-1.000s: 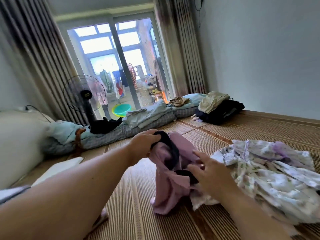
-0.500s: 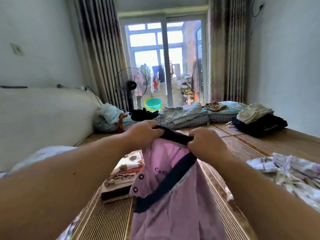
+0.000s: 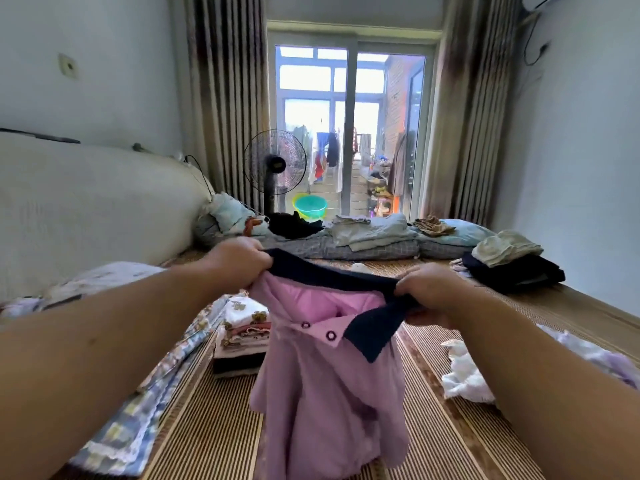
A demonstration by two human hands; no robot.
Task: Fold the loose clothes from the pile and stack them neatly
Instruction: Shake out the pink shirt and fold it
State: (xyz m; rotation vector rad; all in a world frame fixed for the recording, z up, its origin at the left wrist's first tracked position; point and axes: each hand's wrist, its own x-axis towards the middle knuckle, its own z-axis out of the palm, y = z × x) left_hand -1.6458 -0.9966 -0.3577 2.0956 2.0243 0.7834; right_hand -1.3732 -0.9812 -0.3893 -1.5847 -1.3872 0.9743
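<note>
Both hands, the left hand (image 3: 239, 259) and the right hand (image 3: 431, 289), grip the dark collar of a pink shirt (image 3: 329, 386), holding it up. The shirt hangs just right of the folded stack (image 3: 242, 336). The loose pile (image 3: 467, 375) lies further right of the stack.

I see a home bedroom: a bed under a woven mat (image 3: 450, 427), folded bedding (image 3: 374, 237) along its far edge, long curtains (image 3: 225, 98) framing a sliding glass door (image 3: 349, 133), a standing fan (image 3: 275, 162), and laundry (image 3: 325, 154) hanging beyond.
</note>
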